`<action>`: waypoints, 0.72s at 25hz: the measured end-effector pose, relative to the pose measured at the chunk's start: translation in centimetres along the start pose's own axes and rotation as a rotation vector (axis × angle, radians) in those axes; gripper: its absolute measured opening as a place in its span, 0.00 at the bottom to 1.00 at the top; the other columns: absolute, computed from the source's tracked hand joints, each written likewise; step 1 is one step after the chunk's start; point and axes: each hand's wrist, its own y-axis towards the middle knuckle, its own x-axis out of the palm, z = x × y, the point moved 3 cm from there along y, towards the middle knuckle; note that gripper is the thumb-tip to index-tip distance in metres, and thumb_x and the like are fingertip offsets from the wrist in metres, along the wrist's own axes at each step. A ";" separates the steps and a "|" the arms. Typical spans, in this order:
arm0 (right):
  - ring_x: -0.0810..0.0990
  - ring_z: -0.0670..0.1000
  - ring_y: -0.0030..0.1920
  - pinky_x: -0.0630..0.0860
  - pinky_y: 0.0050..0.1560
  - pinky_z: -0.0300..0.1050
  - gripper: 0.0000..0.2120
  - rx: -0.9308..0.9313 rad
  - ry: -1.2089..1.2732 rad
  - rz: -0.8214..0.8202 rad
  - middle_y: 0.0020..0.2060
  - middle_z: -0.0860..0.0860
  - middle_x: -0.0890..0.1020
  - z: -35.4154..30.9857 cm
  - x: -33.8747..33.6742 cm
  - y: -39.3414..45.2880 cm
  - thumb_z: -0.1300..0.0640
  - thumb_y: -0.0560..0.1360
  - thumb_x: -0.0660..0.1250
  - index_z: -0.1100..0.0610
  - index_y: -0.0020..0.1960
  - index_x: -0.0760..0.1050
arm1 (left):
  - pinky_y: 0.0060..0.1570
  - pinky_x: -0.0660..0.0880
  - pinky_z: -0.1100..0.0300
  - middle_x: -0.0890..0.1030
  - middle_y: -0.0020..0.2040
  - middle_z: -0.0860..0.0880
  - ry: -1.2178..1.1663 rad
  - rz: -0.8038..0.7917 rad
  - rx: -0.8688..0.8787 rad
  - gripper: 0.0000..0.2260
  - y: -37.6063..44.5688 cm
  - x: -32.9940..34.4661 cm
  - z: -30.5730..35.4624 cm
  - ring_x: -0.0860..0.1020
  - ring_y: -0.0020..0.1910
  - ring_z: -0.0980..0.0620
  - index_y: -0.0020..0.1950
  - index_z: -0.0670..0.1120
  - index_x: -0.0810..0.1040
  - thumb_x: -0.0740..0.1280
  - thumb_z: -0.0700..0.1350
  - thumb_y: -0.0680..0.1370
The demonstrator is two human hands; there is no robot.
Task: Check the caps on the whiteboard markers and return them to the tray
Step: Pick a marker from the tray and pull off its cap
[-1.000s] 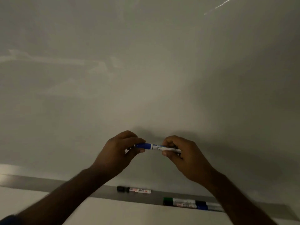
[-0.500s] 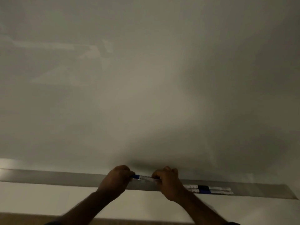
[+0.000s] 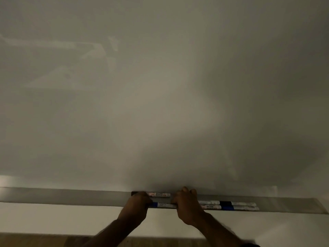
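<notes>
I hold a blue-capped whiteboard marker (image 3: pixel 162 205) level at the front edge of the long grey tray (image 3: pixel 71 196). My left hand (image 3: pixel 139 201) grips its cap end and my right hand (image 3: pixel 187 202) grips its barrel end. Behind it, on the tray, lies a black-capped marker (image 3: pixel 159 194), partly hidden by my left hand. To the right of my right hand lie several more markers (image 3: pixel 231 205) in two rows, with black and blue caps showing.
The whiteboard (image 3: pixel 160 86) fills the view above the tray, with faint smears at the upper left. A pale wall strip (image 3: pixel 53 220) runs below the tray, and a brown floor edge shows at the bottom.
Both hands have brought the blue marker down from in front of the board to the tray's front edge. The view has tilted up, so the tray sits lower in the frame.
</notes>
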 end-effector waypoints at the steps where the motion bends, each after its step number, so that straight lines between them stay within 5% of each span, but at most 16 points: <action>1: 0.68 0.57 0.60 0.62 0.58 0.56 0.17 0.001 -0.016 -0.018 0.55 0.52 0.79 0.1 0.2 0.1 0.65 0.74 0.61 0.50 0.57 0.79 | 0.53 0.70 0.70 0.81 0.56 0.52 0.010 -0.007 -0.002 0.09 0.1 0.1 -0.1 0.77 0.53 0.56 0.54 0.52 0.81 0.63 0.47 0.78; 9: 0.74 0.58 0.59 0.65 0.64 0.51 0.18 -0.028 0.092 -0.035 0.57 0.53 0.81 0.2 0.5 0.8 0.67 0.72 0.63 0.51 0.57 0.80 | 0.49 0.73 0.66 0.81 0.52 0.51 0.092 -0.061 0.002 0.12 0.7 0.3 -1.4 0.78 0.49 0.55 0.50 0.50 0.82 0.59 0.48 0.78; 18: 0.79 0.59 0.51 0.71 0.58 0.48 0.12 0.003 -0.007 0.007 0.48 0.58 0.84 0.7 -0.2 1.3 0.56 0.75 0.61 0.59 0.49 0.81 | 0.52 0.75 0.63 0.81 0.56 0.50 0.056 -0.043 0.013 0.11 0.3 0.6 -0.7 0.79 0.52 0.53 0.54 0.50 0.81 0.61 0.48 0.78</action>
